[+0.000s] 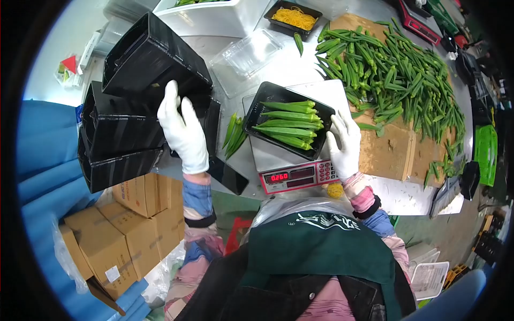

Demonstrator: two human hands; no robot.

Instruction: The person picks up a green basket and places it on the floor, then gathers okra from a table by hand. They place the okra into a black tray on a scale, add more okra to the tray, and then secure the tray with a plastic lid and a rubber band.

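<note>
Your right hand (344, 144), gloved in white, rests with fingers loosely spread against the right-hand edge of the black tray of okra (289, 127); the fingertips touch the rim, but whether they actually pinch it cannot be told. That tray sits tilted on the platform of the scale (297, 150), whose red display (279, 177) faces you at 6 o'clock (the figures are too small to trust).

Your left hand (183, 131), also gloved, lies flat and open on the stack of empty black trays (134, 107) at 9 o'clock from the scale, palm down, clasping nothing. The stacks lean toward you and crowd the table edge on that side.

Between the two hands, a few loose okra pods (233, 136) lie just beside the tray's left rim. At 12 o'clock sits a clear plastic lid (246, 56), and beyond it a small black tray of yellow rubber bands (293, 17). From 1 to 3 o'clock the big heap of okra (391, 69) spreads over a sheet of cardboard (388, 152), leaving a bare strip of cardboard just right of your right hand. Cardboard boxes (134, 219) stand below the table at 8 o'clock.
</note>
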